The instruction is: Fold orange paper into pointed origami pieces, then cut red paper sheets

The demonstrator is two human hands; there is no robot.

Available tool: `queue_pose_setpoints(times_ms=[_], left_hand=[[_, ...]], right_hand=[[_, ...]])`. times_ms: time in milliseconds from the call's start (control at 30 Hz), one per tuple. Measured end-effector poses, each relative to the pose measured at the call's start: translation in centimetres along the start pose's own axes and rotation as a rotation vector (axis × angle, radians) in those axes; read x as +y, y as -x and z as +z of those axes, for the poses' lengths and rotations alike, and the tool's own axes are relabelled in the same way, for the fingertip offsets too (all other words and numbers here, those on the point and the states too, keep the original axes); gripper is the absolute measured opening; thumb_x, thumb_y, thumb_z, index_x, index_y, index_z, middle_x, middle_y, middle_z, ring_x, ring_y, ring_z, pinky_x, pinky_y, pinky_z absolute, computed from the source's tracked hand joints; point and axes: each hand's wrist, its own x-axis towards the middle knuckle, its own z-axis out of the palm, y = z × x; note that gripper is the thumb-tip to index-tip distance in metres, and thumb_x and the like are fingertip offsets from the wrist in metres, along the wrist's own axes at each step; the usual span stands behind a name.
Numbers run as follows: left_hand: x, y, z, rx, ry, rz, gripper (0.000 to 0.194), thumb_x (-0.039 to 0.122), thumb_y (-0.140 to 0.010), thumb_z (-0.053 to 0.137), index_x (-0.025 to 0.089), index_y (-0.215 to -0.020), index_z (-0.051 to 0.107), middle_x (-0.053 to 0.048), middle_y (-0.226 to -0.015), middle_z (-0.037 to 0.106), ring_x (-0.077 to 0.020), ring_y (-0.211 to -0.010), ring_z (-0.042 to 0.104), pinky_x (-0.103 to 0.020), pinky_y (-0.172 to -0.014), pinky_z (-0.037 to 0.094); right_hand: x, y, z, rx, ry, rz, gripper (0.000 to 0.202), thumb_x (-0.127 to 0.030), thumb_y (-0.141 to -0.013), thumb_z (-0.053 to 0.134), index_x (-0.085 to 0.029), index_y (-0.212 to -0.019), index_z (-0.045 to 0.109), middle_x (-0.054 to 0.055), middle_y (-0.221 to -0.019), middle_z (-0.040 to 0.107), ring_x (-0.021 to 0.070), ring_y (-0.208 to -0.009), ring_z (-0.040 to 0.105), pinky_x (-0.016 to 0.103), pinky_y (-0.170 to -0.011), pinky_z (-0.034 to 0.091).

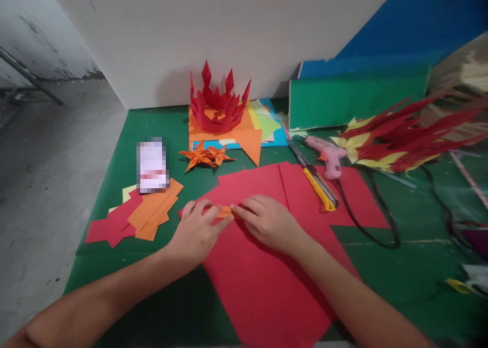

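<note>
A small folded strip of orange paper (225, 212) lies on large red sheets (263, 282) in front of me. My left hand (200, 228) has its curled fingers pressed on the strip's left part. At the strip's right end, my right hand (267, 221) pinches down with its fingertips. The fingers hide both ends of the strip. Left of my left hand is a loose pile of orange paper pieces (156, 213) and red paper pieces (118, 223). Just beyond the hands sit orange folded paper flowers (202, 156).
A red folded-paper crown (219, 116) stands on coloured sheets at the back. To the right lie a yellow box cutter (320, 187), a pink glue gun (330, 157) with a black cord, and red-and-yellow paper flames (404, 137). A blurred phone (152, 165) rests at left on the green table (114, 160).
</note>
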Motion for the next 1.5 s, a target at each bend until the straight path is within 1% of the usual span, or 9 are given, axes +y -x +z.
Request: queue_pose_setpoints(times_ms=[300, 533, 633, 767, 900, 1033, 1267, 1400, 1500], left_hand=[[0.4, 0.1, 0.0, -0.019, -0.079, 0.006, 0.035, 0.013, -0.087, 0.049, 0.029, -0.115, 0.062, -0.006, -0.108, 0.064, -0.0257, -0.097, 0.05, -0.043, -0.082, 0.033], [0.0, 0.0, 0.1, 0.006, 0.024, -0.002, 0.032, 0.014, -0.086, 0.052, 0.029, -0.111, 0.065, -0.005, -0.107, 0.064, -0.023, -0.095, 0.05, -0.042, -0.079, 0.031], [-0.2, -0.4, 0.0, 0.038, 0.097, 0.004, 0.03, 0.012, -0.085, 0.051, 0.027, -0.107, 0.066, -0.005, -0.098, 0.065, -0.0227, -0.095, 0.051, -0.041, -0.078, 0.031], [-0.5, -0.7, 0.1, 0.044, 0.185, 0.018, 0.027, 0.012, -0.087, 0.05, 0.024, -0.103, 0.067, -0.006, -0.104, 0.065, -0.0229, -0.099, 0.053, -0.04, -0.079, 0.035], [-0.8, -0.9, 0.6, 0.059, 0.281, 0.103, 0.025, 0.014, -0.091, 0.045, 0.018, -0.106, 0.065, -0.008, -0.103, 0.065, -0.0201, -0.096, 0.057, -0.037, -0.083, 0.044], [-1.0, -1.2, 1.1, 0.119, 0.291, 0.136, 0.025, 0.02, -0.095, 0.042, 0.015, -0.095, 0.066, -0.008, -0.092, 0.068, -0.0182, -0.085, 0.062, -0.034, -0.079, 0.05], [-0.8, -1.9, 1.1, 0.117, 0.245, 0.055, 0.023, 0.022, -0.095, 0.042, 0.014, -0.091, 0.063, -0.008, -0.09, 0.068, -0.0179, -0.081, 0.062, -0.033, -0.075, 0.05], [-1.1, -2.6, 1.0, 0.09, 0.255, 0.024, 0.022, 0.019, -0.094, 0.041, 0.014, -0.085, 0.061, -0.007, -0.086, 0.066, -0.0183, -0.079, 0.06, -0.034, -0.073, 0.049], [-1.0, -3.3, 0.7, 0.096, 0.399, -0.092, 0.014, 0.016, -0.088, 0.048, 0.016, -0.08, 0.059, -0.004, -0.078, 0.065, -0.0182, -0.076, 0.059, -0.033, -0.07, 0.048]], right_hand=[[-0.5, -0.3, 0.2, 0.028, -0.014, 0.035, 0.033, -0.008, -0.091, 0.037, -0.011, -0.086, 0.069, 0.009, -0.076, 0.065, 0.0189, -0.071, 0.052, 0.031, -0.065, 0.045], [0.6, 0.5, -0.2, 0.062, -0.061, 0.084, 0.03, -0.004, -0.083, 0.04, -0.014, -0.076, 0.067, 0.009, -0.074, 0.065, 0.019, -0.071, 0.052, 0.032, -0.066, 0.048], [0.7, 0.4, -0.2, 0.11, -0.205, 0.093, 0.024, -0.008, -0.084, 0.044, -0.016, -0.084, 0.066, 0.01, -0.086, 0.067, 0.0199, -0.08, 0.055, 0.035, -0.074, 0.05], [0.5, 0.0, 0.1, 0.01, -0.353, 0.083, 0.02, -0.019, -0.089, 0.051, -0.017, -0.105, 0.063, 0.011, -0.098, 0.066, 0.0204, -0.089, 0.058, 0.037, -0.078, 0.052], [0.6, 0.0, 0.4, -0.016, -0.318, 0.058, 0.018, -0.022, -0.093, 0.05, -0.016, -0.099, 0.065, 0.01, -0.09, 0.066, 0.0184, -0.084, 0.059, 0.033, -0.073, 0.051], [0.7, 0.0, 0.7, 0.028, -0.167, -0.011, 0.018, -0.022, -0.092, 0.049, -0.015, -0.094, 0.066, 0.009, -0.085, 0.067, 0.0177, -0.078, 0.06, 0.031, -0.068, 0.05], [0.6, -0.6, 1.5, 0.131, -0.042, -0.057, 0.018, -0.014, -0.088, 0.049, -0.015, -0.081, 0.066, 0.006, -0.073, 0.067, 0.0148, -0.066, 0.058, 0.027, -0.059, 0.045], [1.0, -0.8, 1.7, 0.146, -0.201, -0.002, 0.014, -0.021, -0.088, 0.054, -0.017, -0.084, 0.067, 0.007, -0.079, 0.069, 0.0157, -0.072, 0.059, 0.028, -0.065, 0.047], [1.3, -0.8, 1.4, 0.158, -0.41, 0.106, 0.014, -0.026, -0.089, 0.056, -0.019, -0.088, 0.068, 0.007, -0.085, 0.071, 0.0174, -0.079, 0.062, 0.032, -0.073, 0.05]])
